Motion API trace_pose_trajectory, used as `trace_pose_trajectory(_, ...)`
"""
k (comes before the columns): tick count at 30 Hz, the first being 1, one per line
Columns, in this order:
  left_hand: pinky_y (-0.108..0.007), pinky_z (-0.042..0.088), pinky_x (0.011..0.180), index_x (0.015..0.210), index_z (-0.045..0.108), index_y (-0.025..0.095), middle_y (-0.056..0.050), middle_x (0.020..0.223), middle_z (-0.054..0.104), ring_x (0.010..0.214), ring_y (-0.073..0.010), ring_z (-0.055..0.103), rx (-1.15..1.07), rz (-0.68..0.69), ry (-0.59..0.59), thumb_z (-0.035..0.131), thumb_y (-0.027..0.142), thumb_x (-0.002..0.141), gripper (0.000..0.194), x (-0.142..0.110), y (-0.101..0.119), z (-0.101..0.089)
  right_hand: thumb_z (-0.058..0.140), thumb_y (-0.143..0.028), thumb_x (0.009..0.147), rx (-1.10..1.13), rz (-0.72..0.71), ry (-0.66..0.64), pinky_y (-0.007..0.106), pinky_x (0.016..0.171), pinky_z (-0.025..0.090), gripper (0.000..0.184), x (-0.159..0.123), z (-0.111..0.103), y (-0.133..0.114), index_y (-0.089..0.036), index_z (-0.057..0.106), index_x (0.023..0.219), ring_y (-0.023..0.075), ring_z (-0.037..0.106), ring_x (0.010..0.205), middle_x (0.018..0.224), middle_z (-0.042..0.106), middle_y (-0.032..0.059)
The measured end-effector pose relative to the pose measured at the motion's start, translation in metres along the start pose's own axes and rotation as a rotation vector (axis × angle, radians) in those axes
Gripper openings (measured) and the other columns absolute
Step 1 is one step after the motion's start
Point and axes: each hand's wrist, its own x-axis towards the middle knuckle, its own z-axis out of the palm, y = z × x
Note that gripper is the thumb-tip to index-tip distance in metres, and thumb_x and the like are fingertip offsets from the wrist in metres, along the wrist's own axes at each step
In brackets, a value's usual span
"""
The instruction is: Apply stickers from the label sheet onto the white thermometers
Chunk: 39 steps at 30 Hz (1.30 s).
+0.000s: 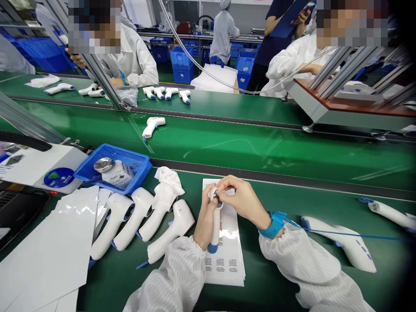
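My left hand is closed around a white infrared thermometer gun, its blue-tipped handle pointing down toward me. At the gun's round upper end, the thumb and fingertips of my right hand are pinched together; anything between them is too small to make out. A blue wrist strap with a cord circles my right wrist. Beneath the gun lie printed sheets. Left of my hands, several more thermometer guns rest side by side, one with a white cloth over its head. Another thermometer gun lies at right.
A blue tray holds a metal-lidded container and a packet. White sheets cover the left side. Beyond runs a green conveyor belt carrying one thermometer gun. Co-workers in white sit across, near a metal-framed stand.
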Motion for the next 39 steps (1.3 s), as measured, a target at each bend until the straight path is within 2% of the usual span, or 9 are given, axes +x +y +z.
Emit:
trace_pose_trajectory(4, -0.020, 0.043, 0.040, 0.130, 0.041, 0.028, 0.003, 0.070, 0.048, 0.048, -0.0106, 0.045, 0.007, -0.040, 0.078, 0.036, 0.045, 0.096, 0.038, 0.002, 0.005, 0.004, 0.062, -0.023, 0.080, 0.055, 0.042, -0.018, 0.034, 0.081, 0.049, 0.005, 0.000, -0.003, 0.002, -0.021, 0.063, 0.076, 0.0182, 0.064, 0.086, 0.087, 0.068, 0.0020)
trace_pose_trajectory(10, -0.022, 0.047, 0.048, 0.132, 0.039, 0.033, -0.002, 0.099, 0.054, 0.066, -0.0130, 0.053, 0.109, -0.001, 0.167, 0.037, 0.041, 0.096, 0.037, -0.007, 0.017, 0.006, 0.055, -0.043, 0.089, 0.233, 0.199, -0.018, 0.036, 0.081, 0.051, 0.025, -0.009, -0.014, 0.005, -0.019, 0.063, 0.088, 0.0191, 0.063, 0.088, 0.093, 0.068, 0.0052)
trace_pose_trajectory(14, -0.027, 0.049, 0.060, 0.133, 0.041, 0.031, -0.005, 0.109, 0.057, 0.075, -0.0158, 0.056, 0.214, 0.102, 0.192, 0.041, 0.039, 0.096, 0.039, -0.011, 0.023, 0.006, 0.062, -0.037, 0.086, 0.236, 0.115, -0.018, 0.032, 0.080, 0.050, 0.016, -0.019, -0.011, -0.003, -0.021, 0.062, 0.084, 0.0176, 0.061, 0.088, 0.094, 0.063, 0.0030)
trace_pose_trajectory(19, -0.038, 0.046, 0.090, 0.133, 0.044, 0.029, -0.007, 0.127, 0.054, 0.110, -0.0240, 0.054, 0.250, 0.198, 0.244, 0.046, 0.035, 0.094, 0.039, -0.014, 0.023, 0.006, 0.066, -0.027, 0.081, 0.185, 0.068, 0.028, 0.033, 0.079, 0.050, 0.007, -0.025, -0.005, -0.015, -0.022, 0.063, 0.084, 0.0188, 0.060, 0.093, 0.101, 0.060, 0.0044)
trace_pose_trajectory(25, -0.040, 0.046, 0.093, 0.134, 0.043, 0.029, -0.008, 0.130, 0.052, 0.119, -0.0267, 0.051, 0.221, 0.191, 0.245, 0.045, 0.033, 0.094, 0.040, -0.015, 0.022, 0.004, 0.061, -0.014, 0.079, 0.093, -0.043, -0.015, 0.036, 0.089, 0.045, 0.011, -0.032, -0.004, -0.024, -0.024, 0.062, 0.083, 0.0202, 0.057, 0.099, 0.097, 0.058, 0.0030)
trace_pose_trajectory(30, -0.040, 0.043, 0.098, 0.134, 0.040, 0.028, -0.008, 0.132, 0.050, 0.116, -0.0240, 0.053, 0.233, 0.208, 0.229, 0.040, 0.029, 0.096, 0.038, -0.015, 0.022, 0.004, 0.058, -0.015, 0.081, -0.036, 0.004, -0.002, 0.034, 0.078, 0.047, 0.032, -0.040, 0.001, -0.028, -0.028, 0.054, 0.110, 0.0184, 0.061, 0.081, 0.083, 0.064, -0.0013)
trace_pose_trajectory(34, -0.037, 0.044, 0.095, 0.131, 0.043, 0.029, -0.007, 0.135, 0.049, 0.115, -0.0233, 0.054, 0.195, 0.197, 0.239, 0.042, 0.034, 0.096, 0.036, -0.014, 0.023, 0.003, 0.056, -0.022, 0.086, -0.026, 0.092, 0.059, 0.030, 0.069, 0.047, 0.021, -0.039, 0.001, -0.023, -0.026, 0.050, 0.106, 0.0162, 0.059, 0.069, 0.073, 0.061, -0.0033)
trace_pose_trajectory(36, -0.033, 0.050, 0.076, 0.133, 0.041, 0.031, -0.007, 0.125, 0.054, 0.091, -0.0207, 0.062, 0.114, 0.078, 0.201, 0.041, 0.043, 0.095, 0.040, -0.014, 0.025, 0.001, 0.056, -0.027, 0.088, 0.013, 0.100, 0.107, 0.030, 0.071, 0.048, 0.017, -0.035, 0.000, -0.019, -0.025, 0.050, 0.104, 0.0165, 0.060, 0.075, 0.080, 0.062, -0.0010)
trace_pose_trajectory(39, -0.028, 0.044, 0.050, 0.140, 0.032, 0.035, -0.004, 0.104, 0.060, 0.054, -0.0125, 0.052, -0.024, -0.114, 0.054, 0.042, 0.052, 0.092, 0.051, -0.018, 0.029, -0.001, 0.062, -0.030, 0.085, 0.050, 0.015, 0.094, 0.034, 0.086, 0.048, 0.027, -0.028, 0.000, -0.016, -0.025, 0.054, 0.110, 0.0201, 0.058, 0.102, 0.109, 0.062, 0.0047)
